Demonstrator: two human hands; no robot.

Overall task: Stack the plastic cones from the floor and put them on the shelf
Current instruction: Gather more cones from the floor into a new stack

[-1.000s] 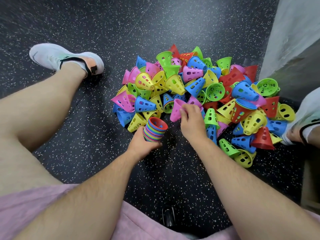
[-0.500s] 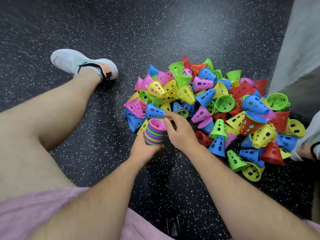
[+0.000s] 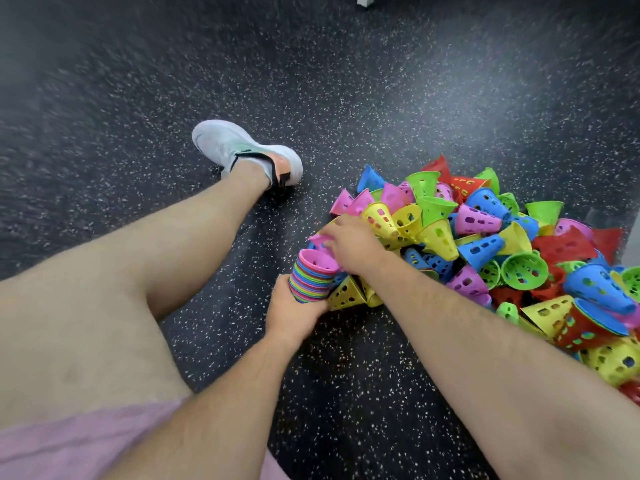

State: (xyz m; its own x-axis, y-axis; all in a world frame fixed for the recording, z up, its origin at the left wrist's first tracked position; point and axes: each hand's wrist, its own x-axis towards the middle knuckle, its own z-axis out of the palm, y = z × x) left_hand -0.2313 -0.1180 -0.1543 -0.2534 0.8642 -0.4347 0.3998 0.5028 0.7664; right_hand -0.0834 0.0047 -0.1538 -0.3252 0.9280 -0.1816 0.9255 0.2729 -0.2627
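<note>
A heap of perforated plastic cones point(image 3: 491, 244) in pink, yellow, green, blue and red lies on the dark speckled floor at the right. My left hand point(image 3: 294, 310) grips a stack of nested cones point(image 3: 311, 278) from below, a pink one on top. Just above the stack, my right hand point(image 3: 349, 247) reaches over the heap's left edge, its fingers curled on a pink cone point(image 3: 320, 241) that lies there. The hand hides most of this cone. No shelf is in view.
My bare left leg point(image 3: 121, 271) stretches across the floor to a white shoe point(image 3: 242, 150) left of the heap. A white post foot point(image 3: 365, 0) shows at the top edge. A pale wall base point(image 3: 632, 237) borders the heap at the far right.
A pink cone went onto the stack, replacing the red top. My right hand then moved up and left to another pink cone. The view swung left, shifting the heap right.
</note>
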